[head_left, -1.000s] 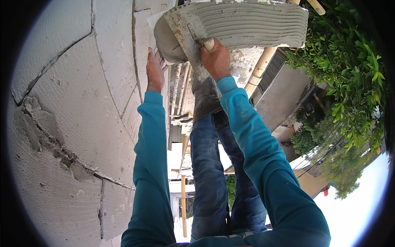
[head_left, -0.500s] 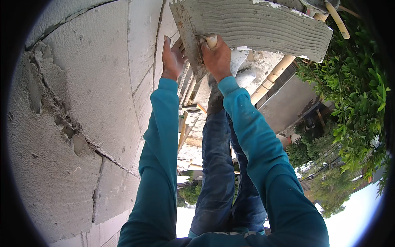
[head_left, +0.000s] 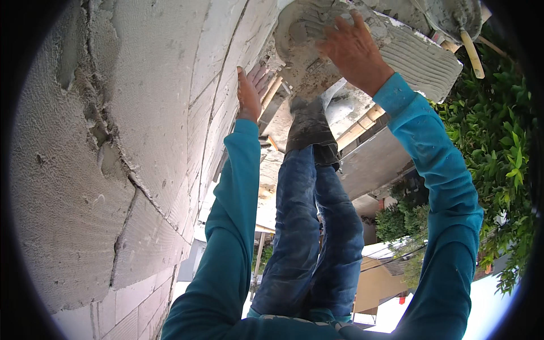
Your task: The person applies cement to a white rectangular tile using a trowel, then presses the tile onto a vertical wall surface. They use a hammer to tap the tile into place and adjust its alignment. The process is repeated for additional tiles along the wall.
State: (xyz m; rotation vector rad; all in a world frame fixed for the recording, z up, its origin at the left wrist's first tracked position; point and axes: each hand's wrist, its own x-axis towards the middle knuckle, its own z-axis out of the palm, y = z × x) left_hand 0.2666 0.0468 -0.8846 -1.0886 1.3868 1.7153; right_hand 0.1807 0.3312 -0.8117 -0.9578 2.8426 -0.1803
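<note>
right hand (head_left: 357, 54) gripping mortar-smeared trowel (head_left: 309, 73), at left end of ridged mortar (head_left: 422, 59). left hand (head_left: 251, 92) spread wide, holding nothing, beside block wall (head_left: 153, 113). likely best: steady angle, even pressure. upper right: apparent grey container (head_left: 458, 16), pale tool handle (head_left: 472, 54); contents unclear.

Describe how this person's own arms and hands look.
The left sleeve and right sleeve are long, teal and creased, with fitted cuffs at the wrists. The left hand and right hand are bare, without gloves.
</note>
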